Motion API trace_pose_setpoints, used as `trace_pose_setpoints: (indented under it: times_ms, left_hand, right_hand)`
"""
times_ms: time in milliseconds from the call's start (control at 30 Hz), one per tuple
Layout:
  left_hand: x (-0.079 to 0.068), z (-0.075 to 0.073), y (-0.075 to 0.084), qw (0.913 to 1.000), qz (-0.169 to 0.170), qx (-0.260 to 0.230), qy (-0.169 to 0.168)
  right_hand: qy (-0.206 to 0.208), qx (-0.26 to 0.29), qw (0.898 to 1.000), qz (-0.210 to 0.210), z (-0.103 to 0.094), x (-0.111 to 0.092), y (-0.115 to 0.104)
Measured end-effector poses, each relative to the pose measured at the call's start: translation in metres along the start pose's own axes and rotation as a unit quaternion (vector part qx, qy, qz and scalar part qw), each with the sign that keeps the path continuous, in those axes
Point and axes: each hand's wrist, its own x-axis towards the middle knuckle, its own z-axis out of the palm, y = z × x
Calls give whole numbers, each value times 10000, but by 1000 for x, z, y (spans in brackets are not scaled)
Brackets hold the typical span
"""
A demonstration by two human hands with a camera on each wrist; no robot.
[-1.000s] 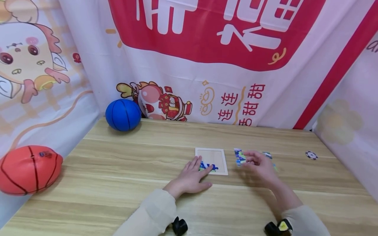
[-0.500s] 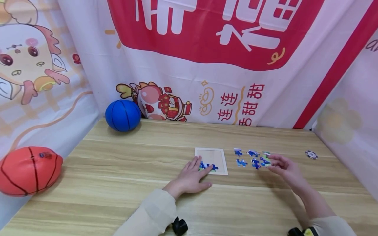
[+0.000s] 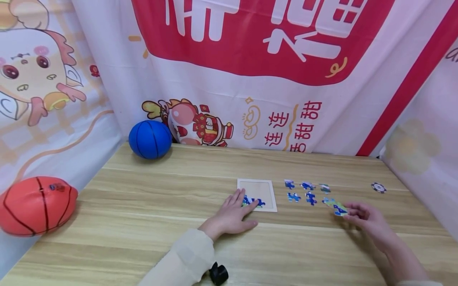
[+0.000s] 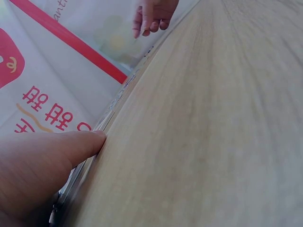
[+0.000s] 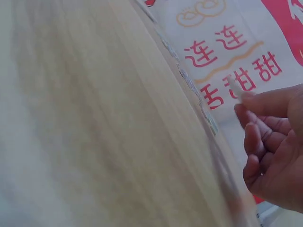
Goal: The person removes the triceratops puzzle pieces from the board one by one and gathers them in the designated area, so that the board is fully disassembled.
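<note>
Pinched between the right hand's (image 3: 370, 222) thumb and fingers, a puzzle piece (image 3: 340, 209) sits well right of the tray (image 3: 274, 202). The left hand (image 3: 230, 217), fingers straight, lies over the tray's near left corner; loose pieces (image 3: 310, 198) lie nearer its right side. Behind the tray, the cloth (image 3: 229, 85) reads 连连 and 甜甜. The left wrist view shows letters (image 4: 60, 8) "ant", cut short in the head view; the right wrist view alone shows the held piece edge-on.

The back cloth (image 3: 200, 81) has red words (image 3: 280, 118): 连连 and 甜甜. Big white words (image 3: 318, 49) on its red patch (image 3: 225, 55) are cut off; one looks like 福. The right cloth (image 3: 443, 115) shows "ant", part of a word. Marks (image 3: 57, 187) on the red ball (image 3: 32, 208) are too tiny to read.
</note>
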Motion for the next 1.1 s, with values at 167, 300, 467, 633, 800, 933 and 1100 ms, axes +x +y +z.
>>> trace_pose_setpoints:
  times_ms: [167,300,467,633,800,933,1100]
  left_hand:
    - [1,1,0,10000,14,35,17]
    - [1,1,0,10000,12,40,-1]
    - [1,0,-1,10000,-5,-3,-23]
    - [1,0,-1,10000,-20,-15,-26]
    - [0,0,-1,10000,-32,-36,-40]
    - [0,-1,0,10000,-31,-68,-57]
    - [-1,-2,1,9999,-38,-89,-71]
  right_hand:
    - [57,-592,9978,302,1,-1,8]
    - [-34,-903,9953,361,5,-2,11]
    - [-121,-1181,9921,401,9,-2,11]
    - [-16,-1222,9920,325,11,0,15]
    - [-23,-1329,9905,339,11,0,13]
    - [-93,-1491,9885,228,12,0,12]
    - [-181,-1662,9858,163,12,3,12]
